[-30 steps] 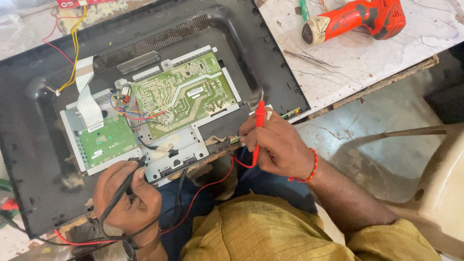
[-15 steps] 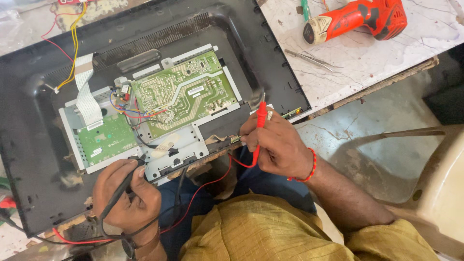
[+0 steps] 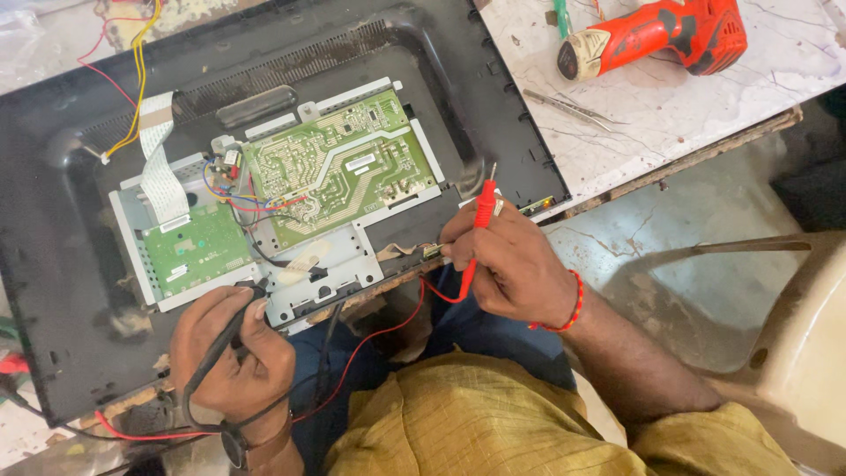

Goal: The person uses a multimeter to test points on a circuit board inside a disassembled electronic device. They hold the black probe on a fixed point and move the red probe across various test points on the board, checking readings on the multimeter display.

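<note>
2 hands | L (image 3: 231, 361) grips blk probe (image 3: 220, 339) | R (image 3: 511, 260) grips red probe (image 3: 480, 216) | 2 green PCBs (image 3: 339, 167) | 1 drill (image 3: 656, 35)

The person wears a mustard-yellow shirt (image 3: 493, 423) of a coarse, finely ribbed weave, with sleeves ending above the elbows so both forearms are bare. Under it are dark blue trousers (image 3: 493, 330). A thin band of red beads (image 3: 571, 304) circles the right wrist, and a dark wristwatch (image 3: 236, 445) with a round face sits on the left wrist.
</note>
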